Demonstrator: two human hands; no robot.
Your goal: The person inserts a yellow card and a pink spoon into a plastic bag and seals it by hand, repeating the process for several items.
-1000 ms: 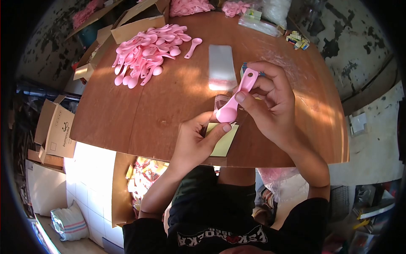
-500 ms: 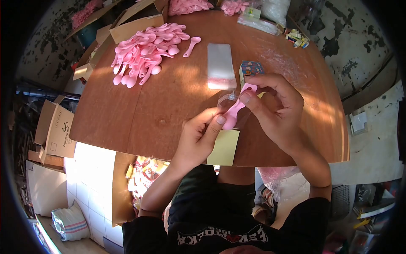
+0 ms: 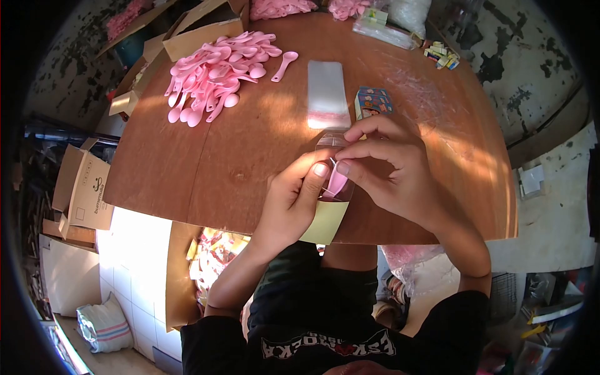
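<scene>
A clear plastic bag (image 3: 329, 139) is held upright over the near part of the table, with a pink spoon (image 3: 337, 184) showing through it. My left hand (image 3: 292, 199) pinches the bag's left side between thumb and fingers. At the bag's upper right, my right hand (image 3: 395, 172) is closed, thumb and fingertips together on the plastic; the fingers partly cover the spoon's upper end. Just below the bag, a pale yellow paper (image 3: 326, 222) reaches the table's front edge. A stack of clear bags (image 3: 327, 94) and a small blue printed box (image 3: 373, 102) lie beyond my hands.
A heap of pink spoons (image 3: 215, 72) covers the table's far left, with one loose spoon (image 3: 285, 66) beside it. Cardboard boxes (image 3: 203, 34) stand behind the heap. Small yellow boxes (image 3: 442, 56) sit far right, near crumpled clear film (image 3: 419, 87).
The pink spoon has gone down into the clear bag. My right hand has let go of its handle end and moved left and down to the bag's upper part.
</scene>
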